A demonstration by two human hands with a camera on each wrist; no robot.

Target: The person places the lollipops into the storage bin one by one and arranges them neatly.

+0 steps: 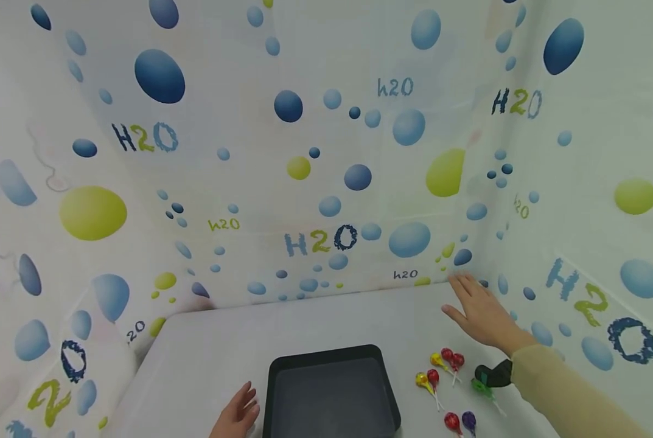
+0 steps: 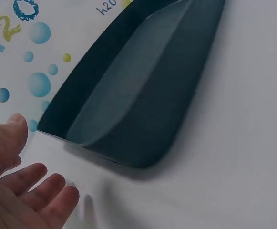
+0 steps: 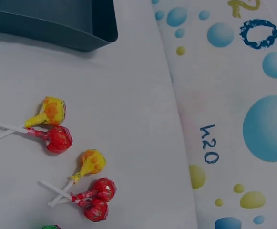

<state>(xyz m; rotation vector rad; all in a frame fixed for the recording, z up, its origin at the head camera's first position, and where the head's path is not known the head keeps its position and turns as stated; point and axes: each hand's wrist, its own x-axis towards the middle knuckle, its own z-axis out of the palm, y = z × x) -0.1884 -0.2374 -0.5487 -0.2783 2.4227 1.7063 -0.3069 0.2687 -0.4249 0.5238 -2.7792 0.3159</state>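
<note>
The right hand is stretched out flat over the far right corner of the white table, with straight fingers, and it holds nothing. A little nearer to the person than this hand lie the lollipops on the table, loose, in small groups: yellow and red ones, then a red one and a purple one closer to the edge of the picture, and a green one partly under the wrist. They lie to the right of the dark tray, apart from it. The left hand rests open just beside the left side of the tray, its fingers relaxed. A curtain with blue and green bubbles stands around the table.
</note>
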